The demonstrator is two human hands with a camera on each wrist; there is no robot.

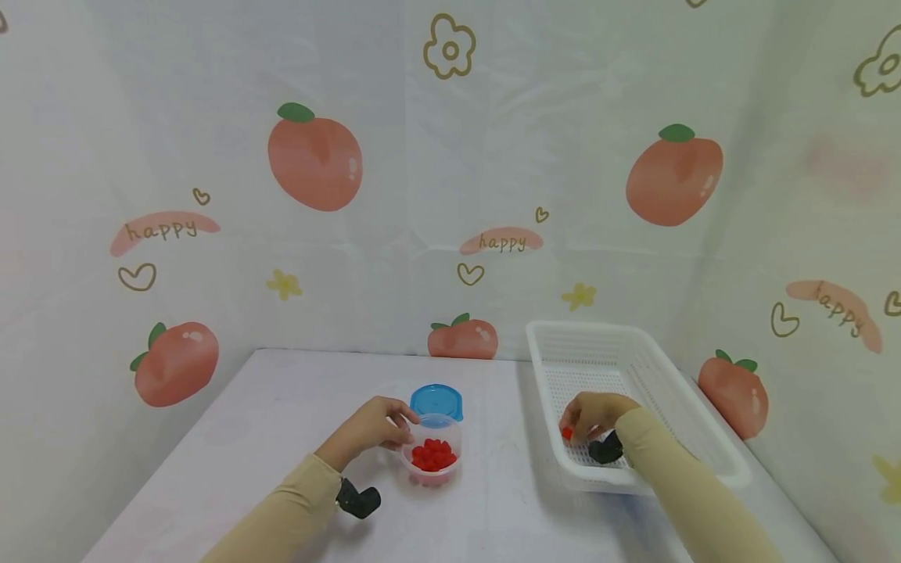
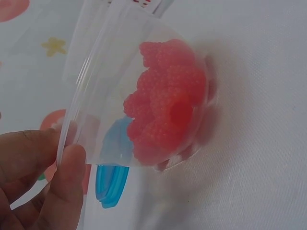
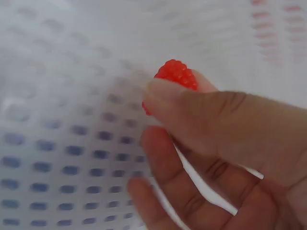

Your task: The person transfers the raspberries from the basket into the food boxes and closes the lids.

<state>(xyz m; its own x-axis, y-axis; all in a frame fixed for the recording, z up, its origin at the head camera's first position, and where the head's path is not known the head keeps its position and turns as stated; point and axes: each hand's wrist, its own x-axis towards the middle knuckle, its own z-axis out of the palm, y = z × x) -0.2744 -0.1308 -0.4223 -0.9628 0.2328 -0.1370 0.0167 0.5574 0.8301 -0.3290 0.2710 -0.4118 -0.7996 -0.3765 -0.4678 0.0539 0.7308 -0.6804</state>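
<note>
A clear round plastic tub [image 1: 432,478] stands on the table with several red raspberries [image 1: 433,455] inside. My left hand [image 1: 373,426] pinches the tub's rim between thumb and fingers; the left wrist view shows the thumb [image 2: 72,167] on the near side of the wall. Inside the white basket [image 1: 556,471], my right hand [image 1: 594,414] holds one raspberry [image 3: 176,74] between thumb and fingertips, its lower part covered by the thumb. The other right-hand fingers [image 3: 165,158] are bent loosely beside it, over the slotted basket wall or floor.
A blue lid [image 1: 436,400] lies just behind the tub on the white table [image 1: 493,500]. The basket's tall perforated walls surround my right hand. Behind the table hangs a fruit-patterned cloth [image 1: 394,297]. Black wrist devices [image 1: 359,500] sit on both wrists.
</note>
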